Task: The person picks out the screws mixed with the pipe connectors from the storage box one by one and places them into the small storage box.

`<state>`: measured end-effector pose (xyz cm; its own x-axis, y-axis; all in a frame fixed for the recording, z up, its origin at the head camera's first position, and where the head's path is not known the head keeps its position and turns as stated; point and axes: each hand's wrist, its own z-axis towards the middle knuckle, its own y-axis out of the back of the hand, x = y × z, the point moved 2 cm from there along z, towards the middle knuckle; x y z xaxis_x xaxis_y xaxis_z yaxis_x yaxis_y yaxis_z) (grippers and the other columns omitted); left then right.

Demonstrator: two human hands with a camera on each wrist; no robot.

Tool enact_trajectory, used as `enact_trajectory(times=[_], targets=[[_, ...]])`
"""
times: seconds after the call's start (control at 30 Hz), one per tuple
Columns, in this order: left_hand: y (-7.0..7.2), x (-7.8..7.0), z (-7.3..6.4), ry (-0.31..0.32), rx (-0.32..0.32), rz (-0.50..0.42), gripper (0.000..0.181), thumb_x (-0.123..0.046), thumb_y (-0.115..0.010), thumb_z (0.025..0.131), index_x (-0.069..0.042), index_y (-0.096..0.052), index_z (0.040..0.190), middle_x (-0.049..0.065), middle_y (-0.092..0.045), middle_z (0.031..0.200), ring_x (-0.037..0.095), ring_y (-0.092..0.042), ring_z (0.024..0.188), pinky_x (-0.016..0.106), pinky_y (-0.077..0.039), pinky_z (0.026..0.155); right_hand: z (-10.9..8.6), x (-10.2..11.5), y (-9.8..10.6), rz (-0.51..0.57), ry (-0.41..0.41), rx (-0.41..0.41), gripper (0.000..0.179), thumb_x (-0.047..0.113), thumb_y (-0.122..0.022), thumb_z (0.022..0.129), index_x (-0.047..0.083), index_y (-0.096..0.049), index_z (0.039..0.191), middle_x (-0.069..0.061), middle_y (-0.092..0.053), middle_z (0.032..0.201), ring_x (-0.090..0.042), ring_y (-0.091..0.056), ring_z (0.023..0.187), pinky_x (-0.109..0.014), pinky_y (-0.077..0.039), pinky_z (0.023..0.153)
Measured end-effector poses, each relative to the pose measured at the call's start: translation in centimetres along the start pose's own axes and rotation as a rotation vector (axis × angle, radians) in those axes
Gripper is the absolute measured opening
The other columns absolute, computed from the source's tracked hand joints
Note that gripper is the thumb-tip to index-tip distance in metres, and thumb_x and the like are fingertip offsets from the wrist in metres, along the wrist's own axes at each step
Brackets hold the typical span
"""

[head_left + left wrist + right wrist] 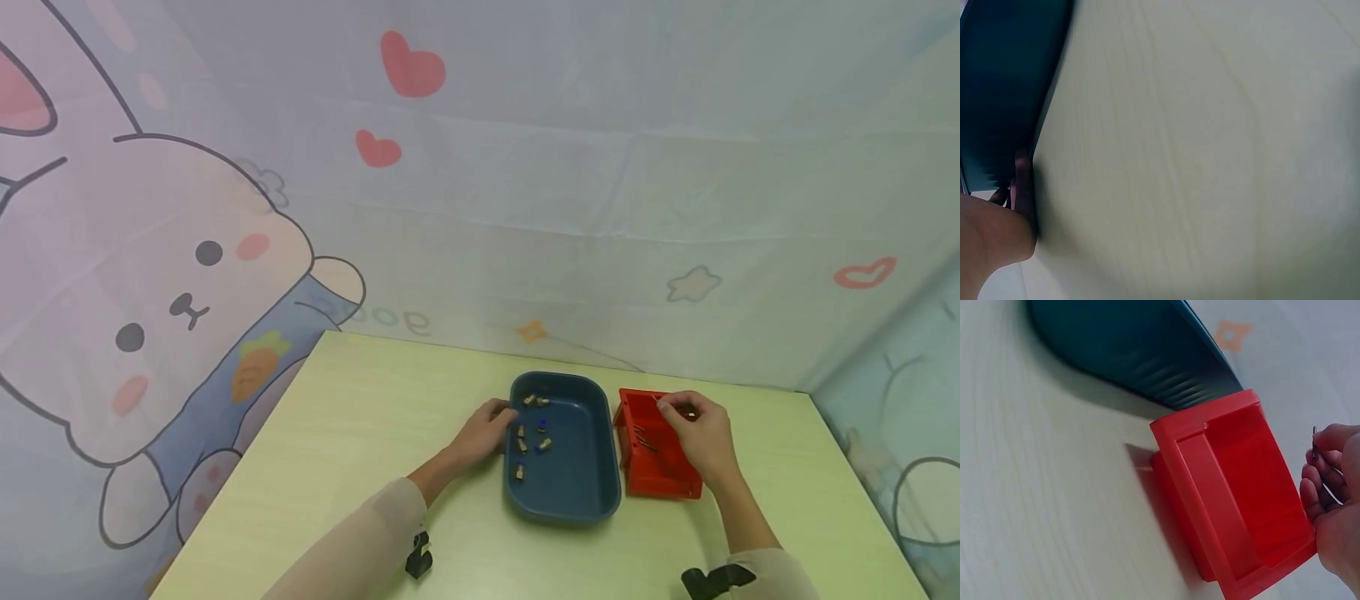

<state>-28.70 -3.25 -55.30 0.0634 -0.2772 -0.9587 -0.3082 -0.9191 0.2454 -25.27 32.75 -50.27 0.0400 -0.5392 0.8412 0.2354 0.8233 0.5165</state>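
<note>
At the left side of a blue-grey plastic tray (566, 492), my left hand (483, 433) grips the rim, thumb over the edge. Its fingers lie along the tray's outer wall in the left wrist view. Inside the tray are several small brass fittings (545, 444), some with blue parts. My right hand (701, 433) is raised over the right side of a red plastic bin (660, 485). Between thumb and fingertip it pinches a thin, screw-like metal pin (1314, 444), held upright in the right wrist view. Several similar thin metal pins (643, 440) lie in the bin.
The tray and the bin stand side by side on a pale wooden table (360, 400). A printed cloth (525, 208) hangs right behind the table's back edge. Black wrist straps show near both sleeves, and a dark cable loop (900, 500) appears at the far right.
</note>
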Motion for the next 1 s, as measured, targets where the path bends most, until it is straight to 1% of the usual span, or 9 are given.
enact_trajectory(times=[0.23,0.4,0.7,0.83,0.93,1.0], targets=[[-0.01,-0.05,-0.02,-0.004,0.001,0.013,0.053,-0.038,-0.05,0.11,-0.004,-0.054,0.149,0.017,-0.058,0.146,0.033,-0.061,0.128,0.045,-0.058,0.098,-0.16,-0.02,-0.23,-0.046,0.019,-0.004,0.023,0.023,-0.067,0.106,0.002,-0.072,0.114,-0.015,-0.069,0.109,-0.02,-0.059,0.096,-0.013,-0.051,0.074],[-0.05,-0.18,-0.08,-0.006,0.0,0.02,0.052,-0.038,-0.05,0.11,-0.004,-0.054,0.149,0.018,-0.058,0.146,0.034,-0.06,0.129,0.047,-0.056,0.101,-0.22,-0.21,-0.19,-0.04,0.02,-0.01,0.024,0.024,-0.068,0.106,0.002,-0.072,0.114,-0.014,-0.069,0.108,-0.018,-0.058,0.094,-0.014,-0.051,0.074],[-0.26,-0.23,-0.03,-0.009,0.012,0.019,0.053,-0.039,-0.05,0.11,-0.004,-0.053,0.15,0.018,-0.058,0.147,0.033,-0.06,0.129,0.046,-0.057,0.099,-0.3,-0.32,0.06,-0.033,0.024,-0.006,0.025,0.023,-0.068,0.105,0.001,-0.072,0.116,-0.015,-0.071,0.107,-0.018,-0.059,0.094,-0.013,-0.051,0.075],[-0.15,-0.34,-0.04,-0.006,0.036,-0.017,0.054,-0.039,-0.05,0.11,-0.003,-0.052,0.151,0.017,-0.057,0.147,0.034,-0.059,0.129,0.043,-0.059,0.096,-0.11,-0.17,0.09,-0.065,0.064,0.012,0.025,0.024,-0.069,0.105,0.001,-0.073,0.115,-0.015,-0.072,0.108,-0.02,-0.06,0.095,-0.013,-0.051,0.076],[0.15,-0.42,-0.08,0.004,0.063,-0.067,0.054,-0.038,-0.051,0.111,-0.002,-0.05,0.152,0.017,-0.055,0.149,0.035,-0.058,0.132,0.042,-0.06,0.095,0.2,0.14,-0.02,-0.126,0.117,0.041,0.022,0.023,-0.069,0.105,0.003,-0.074,0.114,-0.013,-0.073,0.106,-0.023,-0.062,0.096,-0.015,-0.05,0.078],[0.42,-0.56,-0.1,0.008,0.069,-0.073,0.055,-0.037,-0.052,0.11,-0.002,-0.049,0.152,0.018,-0.054,0.15,0.036,-0.056,0.134,0.043,-0.06,0.097,0.36,0.56,-0.06,-0.168,0.155,0.062,0.021,0.022,-0.069,0.105,0.003,-0.073,0.113,-0.011,-0.073,0.104,-0.024,-0.063,0.096,-0.017,-0.05,0.079]])
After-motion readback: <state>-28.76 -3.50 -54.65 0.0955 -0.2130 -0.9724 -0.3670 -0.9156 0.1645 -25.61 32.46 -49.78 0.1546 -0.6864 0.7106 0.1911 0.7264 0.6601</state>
